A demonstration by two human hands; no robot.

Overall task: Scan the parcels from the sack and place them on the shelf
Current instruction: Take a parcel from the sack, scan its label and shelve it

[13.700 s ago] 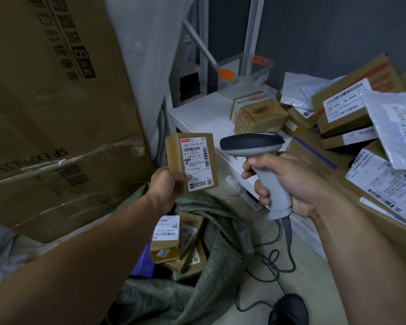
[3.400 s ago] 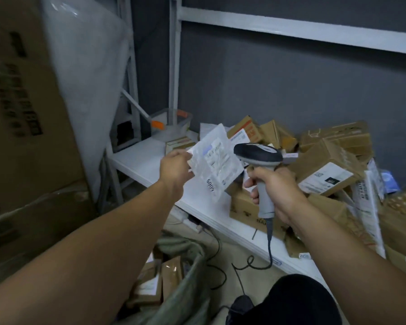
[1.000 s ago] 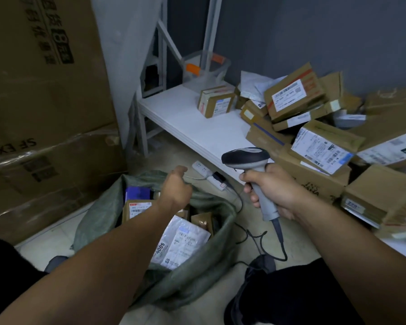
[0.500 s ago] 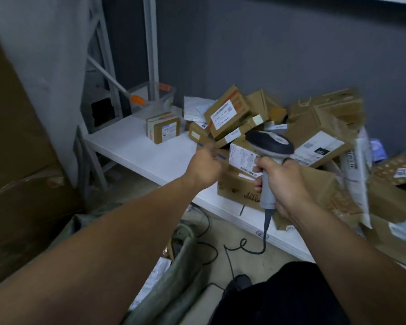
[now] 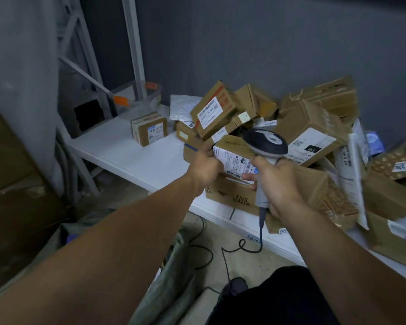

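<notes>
A parcel (image 5: 232, 158) is gripped by the left hand (image 5: 206, 166) just below the scanner (image 5: 265, 143) (label up, presumably for reading), which is clasped in the right hand (image 5: 279, 184).

Non-task items:
- Clear plastic lidded tub with orange latches (image 5: 138, 97): at far left end of white shelf board (image 5: 127, 148), against rear upright.
- Matte dark grey wall (image 5: 267, 43): backdrop, full width.
- Large brown cardboard carton (image 5: 14, 184): far left on floor, lower part under glossy clear film.
- Pale grey upright sheet (image 5: 21, 66): beside carton, left of frame.
- Thin black cable (image 5: 204, 254): looped on tan floor (image 5: 256, 261).
- Black shoe (image 5: 234, 286), black trouser leg (image 5: 279, 299): bottom centre.
</notes>
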